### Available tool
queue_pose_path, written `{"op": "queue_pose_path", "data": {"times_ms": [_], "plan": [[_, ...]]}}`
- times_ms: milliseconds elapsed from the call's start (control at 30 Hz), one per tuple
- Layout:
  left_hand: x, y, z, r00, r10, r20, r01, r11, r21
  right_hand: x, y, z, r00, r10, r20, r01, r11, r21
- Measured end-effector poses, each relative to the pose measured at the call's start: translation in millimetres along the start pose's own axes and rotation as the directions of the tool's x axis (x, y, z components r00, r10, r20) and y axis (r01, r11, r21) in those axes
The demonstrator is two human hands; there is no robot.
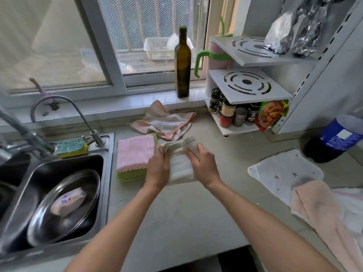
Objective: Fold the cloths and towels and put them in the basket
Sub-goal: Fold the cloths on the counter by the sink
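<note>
Left hand: my left hand (pixel 158 167) lay at the left edge of the white cloth (pixel 181 165), its grip curled round a bunched corner near the top left.
Right hand: my right hand (pixel 204 163) sat on the cloth's right side, fingers bent over the turned-back top fold, grip holding that fold.
White cloth: it was part folded on the desk (pixel 176 213), between both hands, its upper edge rolled toward me.
Pink towel, near right: a pale pink towel (pixel 322 213) hung over the desk's right edge, overlapping a white star-print cloth (pixel 284 171) spread flat beside it.
Sink: to my left the steel sink (pixel 59 193) held a metal bowl (pixel 64 205) with something pale in it that I could not make out.
Folded stack: a pink cloth (pixel 134 153) lay folded on top of a green cloth (pixel 131 175), just left of my left hand and touching the sink's rim.
Sponge: a teal and yellow sponge (pixel 70 147) sat by the tap (pixel 59 112).
Unfolded cloth: a pink and white cloth (pixel 165 122) lay crumpled behind the stack, near the sill.
Far side: a dark green bottle (pixel 183 63) stood on the sill; a white rack (pixel 249 89) to its right held spice jars (pixel 231 112).
Basket: a white basket (pixel 159 49) showed beyond the window glass.
</note>
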State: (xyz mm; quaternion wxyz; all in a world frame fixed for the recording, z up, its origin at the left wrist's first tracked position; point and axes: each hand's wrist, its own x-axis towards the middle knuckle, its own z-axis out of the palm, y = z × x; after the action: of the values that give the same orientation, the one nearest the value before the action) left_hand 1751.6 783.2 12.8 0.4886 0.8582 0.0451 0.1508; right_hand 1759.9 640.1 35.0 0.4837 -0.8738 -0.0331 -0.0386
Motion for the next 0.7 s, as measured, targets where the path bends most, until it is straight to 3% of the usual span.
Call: {"op": "queue_pose_path", "data": {"times_ms": [133, 267, 367, 433, 500, 567, 700], "plan": [[-30, -57, -30, 0.976, -0.216, -0.034, 0.218, 0.974, 0.063, -27, 17, 66, 0.983, 0.100, 0.151, -0.087, 0.992, -0.089], [-59, -119, -49, 0.884, -0.467, 0.017, 0.454, 0.866, 0.208, -50, 32, 110, 0.938, 0.203, 0.280, -0.149, 0.968, -0.202], [-64, -136, -56, 0.836, -0.549, 0.030, 0.532, 0.821, 0.206, -51, 32, 124, 0.923, 0.229, 0.310, -0.184, 0.968, -0.168], [-64, -134, -56, 0.829, -0.560, 0.002, 0.549, 0.813, 0.193, -50, 36, 133, 0.921, 0.192, 0.340, -0.120, 0.968, -0.221], [-69, -131, -54, 0.880, -0.473, -0.046, 0.468, 0.846, 0.255, -50, 41, 140, 0.912, 0.133, 0.388, 0.007, 0.941, -0.339], [-76, -134, -50, 0.951, -0.304, -0.063, 0.299, 0.845, 0.443, -51, 46, 146, 0.886, 0.055, 0.460, 0.169, 0.886, -0.432], [-82, -147, -49, 0.994, -0.060, 0.093, -0.025, 0.695, 0.719, -48, 54, 154, 0.775, -0.140, 0.617, 0.493, 0.745, -0.450]]}}
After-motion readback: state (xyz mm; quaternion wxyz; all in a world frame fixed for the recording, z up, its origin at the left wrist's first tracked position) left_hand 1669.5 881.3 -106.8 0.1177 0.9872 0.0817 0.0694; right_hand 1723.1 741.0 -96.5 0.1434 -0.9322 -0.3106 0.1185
